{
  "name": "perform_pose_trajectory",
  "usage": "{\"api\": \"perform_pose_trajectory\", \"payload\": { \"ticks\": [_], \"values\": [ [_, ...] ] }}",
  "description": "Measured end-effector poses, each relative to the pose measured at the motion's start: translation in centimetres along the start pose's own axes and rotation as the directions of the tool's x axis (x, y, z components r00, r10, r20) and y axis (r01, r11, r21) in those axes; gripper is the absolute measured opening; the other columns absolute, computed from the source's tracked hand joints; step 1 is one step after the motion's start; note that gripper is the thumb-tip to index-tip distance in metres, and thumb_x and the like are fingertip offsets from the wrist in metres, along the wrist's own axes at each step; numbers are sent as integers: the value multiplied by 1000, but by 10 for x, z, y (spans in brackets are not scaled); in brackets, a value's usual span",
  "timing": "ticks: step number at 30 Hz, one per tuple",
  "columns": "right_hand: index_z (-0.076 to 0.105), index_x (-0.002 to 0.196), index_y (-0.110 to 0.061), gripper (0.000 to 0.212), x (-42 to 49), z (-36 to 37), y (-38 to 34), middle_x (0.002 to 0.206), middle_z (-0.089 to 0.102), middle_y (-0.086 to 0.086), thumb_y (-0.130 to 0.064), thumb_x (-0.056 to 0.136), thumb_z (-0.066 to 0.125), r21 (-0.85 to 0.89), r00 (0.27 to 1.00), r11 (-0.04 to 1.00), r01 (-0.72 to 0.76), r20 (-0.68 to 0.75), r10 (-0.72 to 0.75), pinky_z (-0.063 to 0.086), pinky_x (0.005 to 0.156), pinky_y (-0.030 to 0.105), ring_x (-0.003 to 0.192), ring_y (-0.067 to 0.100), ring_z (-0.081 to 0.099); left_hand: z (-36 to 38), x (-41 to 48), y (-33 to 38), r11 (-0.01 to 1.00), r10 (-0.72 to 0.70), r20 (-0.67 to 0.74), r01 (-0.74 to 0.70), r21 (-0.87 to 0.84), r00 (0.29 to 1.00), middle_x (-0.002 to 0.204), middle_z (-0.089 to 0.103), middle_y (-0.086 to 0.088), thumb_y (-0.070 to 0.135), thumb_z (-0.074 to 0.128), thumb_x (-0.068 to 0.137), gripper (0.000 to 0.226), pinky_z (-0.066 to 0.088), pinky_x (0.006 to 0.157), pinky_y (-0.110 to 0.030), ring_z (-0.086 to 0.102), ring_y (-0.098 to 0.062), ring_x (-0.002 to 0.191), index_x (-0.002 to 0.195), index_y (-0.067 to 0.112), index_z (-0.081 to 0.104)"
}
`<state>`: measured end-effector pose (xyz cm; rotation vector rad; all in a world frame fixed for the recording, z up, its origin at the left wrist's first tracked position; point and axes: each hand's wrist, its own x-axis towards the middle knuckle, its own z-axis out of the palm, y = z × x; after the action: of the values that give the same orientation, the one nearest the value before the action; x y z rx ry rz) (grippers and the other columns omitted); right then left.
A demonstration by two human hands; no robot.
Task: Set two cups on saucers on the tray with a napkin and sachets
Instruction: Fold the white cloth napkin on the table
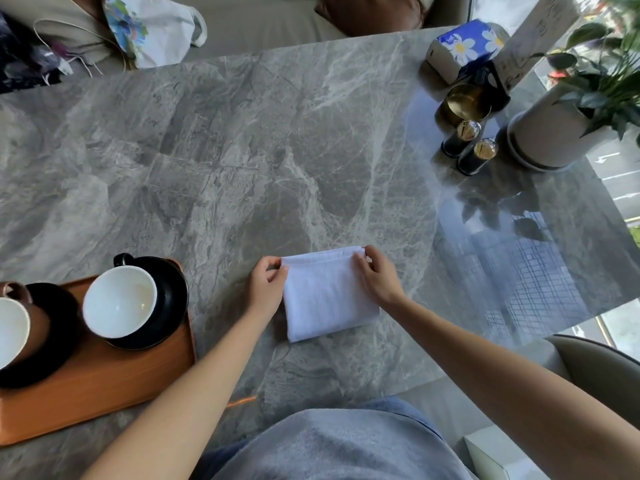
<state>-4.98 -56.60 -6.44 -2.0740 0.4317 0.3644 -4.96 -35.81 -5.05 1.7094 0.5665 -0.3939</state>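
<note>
My grey shirt (332,445) hangs over the near edge of the marble table (242,150). Just beyond it lies the folded white napkin (329,296): my left hand (265,289) pinches its far-left corner, my right hand (379,277) its far-right corner. At the near-left corner, the orange tray (104,382) holds a black-handled cup (119,301) on a black saucer (169,306) and a brown cup (14,323).
</note>
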Motion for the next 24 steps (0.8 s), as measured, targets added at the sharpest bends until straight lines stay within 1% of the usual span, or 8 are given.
{"api": "perform_pose_trajectory", "payload": {
  "ticks": [4, 8, 10, 12, 16, 19, 21, 24],
  "values": [
    [42, 65, -18, 36, 6, 0, 2, 58, 41, -9, -38, 94, 47, 0, 1000, 1000, 3, -17, -3, 30, 53, 25, 53, 5, 35, 3, 3, -4, 1000, -9, -54, 9, -1, 999, 83, 58, -17, 8, 48, 91, 5, 40, 69, -36, 51, -23, 74, 91, 5, 52],
    [29, 56, -22, 44, 9, 1, -1, 50, 32, -11, -39, 91, 50, -49, 1000, 999, -2, -8, 1, 23, 49, 25, 45, 4, 28, 4, 3, -7, 1000, -2, -74, 4, 30, 997, 74, 50, -6, 9, 45, 91, 4, 36, 60, -31, 44, -18, 65, 88, 8, 48],
    [27, 54, -22, 47, 9, 1, -1, 49, 31, -11, -40, 90, 52, -57, 1000, 998, -12, -2, 12, 22, 48, 25, 45, 5, 27, 3, 3, -9, 999, -1, -80, 5, 50, 997, 69, 48, -1, 10, 44, 91, 5, 34, 56, -30, 41, -15, 60, 86, 9, 46],
    [27, 54, -22, 48, 10, 0, 0, 49, 31, -10, -41, 89, 52, -71, 1000, 997, -29, -3, 28, 23, 48, 26, 47, 8, 28, 3, 2, -10, 997, 0, -78, 5, 73, 997, 68, 48, -1, 11, 45, 91, 6, 33, 54, -30, 41, -15, 59, 85, 9, 46],
    [28, 54, -22, 47, 9, 0, -2, 49, 32, -9, -42, 90, 51, -92, 1000, 995, -30, 6, 30, 23, 47, 25, 47, 8, 28, -2, 1, -11, 991, -13, -18, 15, 131, 1000, 72, 50, -12, 13, 45, 92, 7, 35, 61, -34, 42, -20, 64, 88, 7, 46],
    [28, 54, -22, 47, 8, 0, -3, 49, 32, -8, -42, 90, 51, -93, 999, 995, -34, 6, 35, 23, 47, 26, 47, 8, 28, -5, 0, -12, 991, -14, 3, 14, 136, 1000, 74, 50, -14, 12, 45, 92, 6, 36, 64, -36, 43, -22, 66, 89, 6, 46],
    [28, 54, -22, 47, 8, 0, -2, 49, 32, -8, -41, 90, 51, -90, 999, 995, -36, 8, 37, 23, 48, 26, 47, 9, 28, -6, -1, -12, 986, -16, 23, 11, 169, 1000, 66, 47, -12, 12, 46, 92, 5, 35, 61, -33, 41, -20, 62, 89, 8, 46],
    [29, 55, -21, 46, 7, -1, -4, 50, 33, -8, -39, 91, 51, -84, 999, 996, -38, 14, 39, 24, 48, 25, 48, 9, 30, -9, -1, -11, 958, -27, 90, 0, 288, 996, 56, 40, -1, 14, 48, 90, 5, 31, 58, -31, 38, -19, 57, 92, 9, 48]
  ]
}}
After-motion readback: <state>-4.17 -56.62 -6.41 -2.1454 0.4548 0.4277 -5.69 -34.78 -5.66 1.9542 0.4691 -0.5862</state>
